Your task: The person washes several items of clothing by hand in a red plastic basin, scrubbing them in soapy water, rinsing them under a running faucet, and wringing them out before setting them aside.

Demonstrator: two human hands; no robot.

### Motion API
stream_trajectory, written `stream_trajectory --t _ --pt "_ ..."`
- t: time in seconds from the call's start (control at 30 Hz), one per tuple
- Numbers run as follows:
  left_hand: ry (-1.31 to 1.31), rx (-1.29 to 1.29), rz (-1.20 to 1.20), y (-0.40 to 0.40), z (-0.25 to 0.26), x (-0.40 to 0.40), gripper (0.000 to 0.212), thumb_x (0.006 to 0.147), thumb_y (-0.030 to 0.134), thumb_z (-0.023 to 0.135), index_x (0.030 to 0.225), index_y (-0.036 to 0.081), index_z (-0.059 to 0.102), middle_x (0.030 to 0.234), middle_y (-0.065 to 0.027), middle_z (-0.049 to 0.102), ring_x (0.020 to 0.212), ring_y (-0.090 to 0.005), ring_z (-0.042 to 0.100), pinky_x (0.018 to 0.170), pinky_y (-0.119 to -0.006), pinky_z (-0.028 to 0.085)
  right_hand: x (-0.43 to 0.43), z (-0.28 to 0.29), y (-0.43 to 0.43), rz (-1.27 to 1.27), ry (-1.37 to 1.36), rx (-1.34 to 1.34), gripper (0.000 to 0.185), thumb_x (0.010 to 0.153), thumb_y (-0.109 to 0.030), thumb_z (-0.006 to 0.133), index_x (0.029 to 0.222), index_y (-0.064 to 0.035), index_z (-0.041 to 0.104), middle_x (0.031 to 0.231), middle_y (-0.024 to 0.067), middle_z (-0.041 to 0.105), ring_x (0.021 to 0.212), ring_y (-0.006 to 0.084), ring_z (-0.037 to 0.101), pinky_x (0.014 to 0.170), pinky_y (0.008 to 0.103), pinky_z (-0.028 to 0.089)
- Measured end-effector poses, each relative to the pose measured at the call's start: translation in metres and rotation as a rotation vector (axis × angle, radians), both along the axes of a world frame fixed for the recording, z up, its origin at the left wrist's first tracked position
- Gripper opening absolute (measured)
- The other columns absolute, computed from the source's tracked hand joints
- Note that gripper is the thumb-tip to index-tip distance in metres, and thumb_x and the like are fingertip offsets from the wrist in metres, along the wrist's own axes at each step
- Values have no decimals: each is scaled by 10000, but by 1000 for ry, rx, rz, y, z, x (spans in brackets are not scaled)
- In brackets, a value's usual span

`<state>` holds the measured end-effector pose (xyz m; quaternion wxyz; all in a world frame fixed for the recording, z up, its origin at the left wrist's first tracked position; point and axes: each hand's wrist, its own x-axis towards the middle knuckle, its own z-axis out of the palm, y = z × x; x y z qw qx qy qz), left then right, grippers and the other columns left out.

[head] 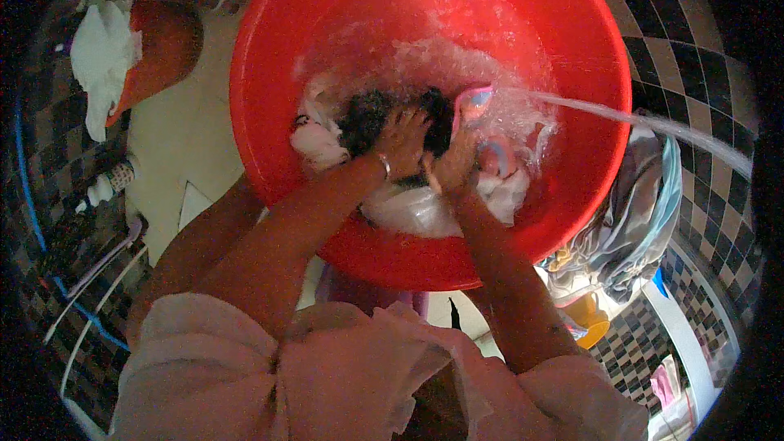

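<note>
A large red plastic basin holds water and wet cloths. My left hand lies with spread fingers on a dark wet cloth near the middle. Just to its right, my right hand is on the wet cloths, beside a pink-edged piece; whether its fingers grip anything is unclear. A white cloth lies at the left of the pile, and another pale cloth at the right. A stream of water enters over the basin's right rim and strikes the water beyond my right hand.
An orange-red bucket with a white cloth over its edge stands upper left. Grey and light-blue cloths are heaped beside the basin at right, above a yellow container. Dark and light checkered tiles line the walls.
</note>
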<state>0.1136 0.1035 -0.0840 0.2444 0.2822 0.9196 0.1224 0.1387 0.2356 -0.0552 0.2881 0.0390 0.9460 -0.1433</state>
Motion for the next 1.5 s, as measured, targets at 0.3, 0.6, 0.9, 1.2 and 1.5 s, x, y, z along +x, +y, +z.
stream_trajectory --t 0.3,0.6,0.9,1.2,1.5 --pt "-277 263 -102 1 55 -109 402 662 289 679 953 27 589 867 -177 612 830 -314 575 778 -377 447 -78 52 49 14 209 -543 410 691 -175 680 1049 -52 523 923 130 574 861 221 551 768 321 453" --pt "-121 723 -114 -3 290 -102 743 475 246 824 1071 -4 457 1044 -153 542 971 -233 520 838 -314 421 -63 282 27 -161 568 -971 319 612 112 527 887 -51 526 834 40 530 795 128 497 716 240 420" --pt "497 721 -86 12 502 -91 479 477 285 753 864 29 632 838 -157 638 799 -244 622 738 -320 496 -70 468 24 76 1321 -755 368 753 -51 626 1100 2 512 1070 71 545 966 159 514 855 265 403" --pt "395 988 -32 -13 429 -65 507 605 288 723 990 25 527 881 -186 614 815 -279 609 711 -370 493 -38 438 -15 395 1135 -610 576 709 -54 566 1252 -48 372 1236 122 426 1070 216 470 894 307 393" --pt "-8 601 699 -32 265 -32 347 602 190 676 914 55 604 902 -130 625 831 -256 600 749 -356 473 38 231 30 304 387 -281 895 624 -171 713 1338 -50 186 1203 262 413 1094 402 435 907 423 388"
